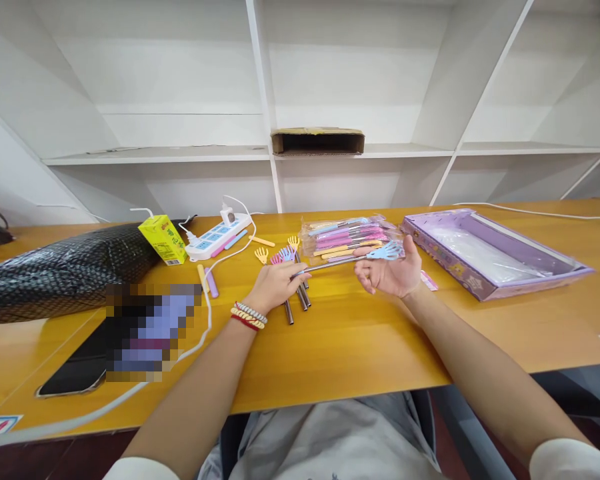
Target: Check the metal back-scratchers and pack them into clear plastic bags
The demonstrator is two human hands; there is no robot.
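Observation:
A telescopic back scratcher (330, 264) with a metal rod and a light-blue hand-shaped head spans the space between my hands. My left hand (279, 285), wearing bracelets at the wrist, pinches the rod's left end. Palm up, my right hand (391, 272) is beside the blue head, thumb raised apart and fingers loosely bent; the rod passes over the fingers. Under and behind my left hand lie several metal rods (289, 313) with pink and blue heads, partly hidden. A loose yellow hand-shaped head (261, 255) lies nearby. Bagged back scratchers (347, 233) in several colours lie behind.
An open purple box (480, 290) stands at right. To the left are a power strip (217, 239), coloured handles (211, 283), a yellow drink carton (164, 240), a black bubble-wrap parcel (55, 267) and a dark device (75, 363). A white cable (200, 343) crosses the table.

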